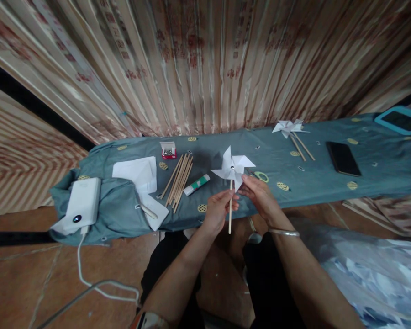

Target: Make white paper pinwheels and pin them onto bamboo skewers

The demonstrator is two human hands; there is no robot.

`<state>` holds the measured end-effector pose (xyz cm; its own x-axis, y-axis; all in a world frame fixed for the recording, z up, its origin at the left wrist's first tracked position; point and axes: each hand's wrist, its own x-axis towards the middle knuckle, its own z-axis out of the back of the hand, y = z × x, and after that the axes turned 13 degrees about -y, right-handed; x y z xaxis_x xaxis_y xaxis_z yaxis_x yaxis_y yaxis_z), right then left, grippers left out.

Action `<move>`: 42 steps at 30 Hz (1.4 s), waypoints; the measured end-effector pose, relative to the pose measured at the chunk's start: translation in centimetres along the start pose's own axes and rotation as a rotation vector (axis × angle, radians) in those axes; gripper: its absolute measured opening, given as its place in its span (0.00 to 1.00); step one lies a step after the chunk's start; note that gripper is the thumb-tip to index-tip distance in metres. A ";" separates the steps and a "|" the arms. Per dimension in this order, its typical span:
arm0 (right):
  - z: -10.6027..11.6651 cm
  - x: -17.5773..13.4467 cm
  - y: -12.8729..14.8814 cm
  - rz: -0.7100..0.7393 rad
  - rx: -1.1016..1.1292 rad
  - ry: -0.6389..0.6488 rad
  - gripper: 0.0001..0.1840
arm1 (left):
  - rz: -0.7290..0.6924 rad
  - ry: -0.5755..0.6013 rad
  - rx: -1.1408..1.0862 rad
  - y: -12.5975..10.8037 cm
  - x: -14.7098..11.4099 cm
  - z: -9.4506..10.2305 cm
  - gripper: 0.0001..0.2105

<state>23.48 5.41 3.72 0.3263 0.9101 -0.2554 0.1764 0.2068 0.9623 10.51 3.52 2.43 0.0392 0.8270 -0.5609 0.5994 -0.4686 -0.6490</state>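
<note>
A white paper pinwheel [238, 163] on a thin wooden stick is held up near the front edge of the cloth-covered table. My left hand [219, 209] pinches the stick just below the paper blades. At the lower right blade, my right hand [258, 191] has its thumb and fingers closed on the paper edge. A shiny pin head shows at the pinwheel's centre. Left of my hands lie a glue stick [196, 185] with a green label and a bundle of wooden sticks [178, 183]. Scissors with a green handle [261, 177] are partly hidden behind my right hand.
A small red box of pins [168, 151], white paper sheets [139, 171] and a pen [148, 211] are on the left. A white power bank [82, 203] trails a cable. Finished pinwheels [289, 128], a phone [343, 158] and a blue-framed object [401, 119] are on the right.
</note>
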 end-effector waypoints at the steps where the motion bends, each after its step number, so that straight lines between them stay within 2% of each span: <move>1: 0.0 0.0 0.1 0.004 0.016 -0.010 0.23 | -0.002 0.001 0.000 0.1 0.0 0.0 0.17; 6: 0.8 0.7 0.7 -0.007 0.062 -0.130 0.25 | 0.001 -0.004 0.026 0.3 0.1 0.1 0.17; 10: 2.2 1.3 1.1 0.099 -0.079 -0.261 0.28 | -0.004 -0.018 0.048 0.2 0.2 0.4 0.16; 12: 2.7 1.4 1.2 0.146 -0.147 -0.280 0.29 | -0.012 -0.028 0.055 0.2 0.2 0.4 0.15; 15: 2.9 1.3 1.0 0.135 -0.201 -0.196 0.29 | -0.021 -0.040 0.054 0.1 0.3 0.5 0.15; 19: 1.9 0.8 0.4 0.140 -0.271 -0.040 0.27 | -0.021 -0.040 0.054 0.2 0.5 0.4 0.15; 24: 0.7 0.1 0.3 0.092 -0.229 0.040 0.23 | -0.036 -0.032 0.065 0.3 0.6 0.5 0.16; 32: 0.8 0.1 -0.1 0.087 -0.171 0.038 0.21 | -0.039 -0.016 0.069 0.4 0.5 0.7 0.12; 42: 0.5 -0.1 -0.2 0.095 -0.194 0.056 0.23 | -0.037 -0.063 0.056 -0.1 0.5 0.5 0.09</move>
<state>23.93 5.13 3.48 0.2798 0.9463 -0.1619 -0.0368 0.1791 0.9831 10.10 3.81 2.02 -0.0335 0.8239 -0.5657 0.5539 -0.4559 -0.6967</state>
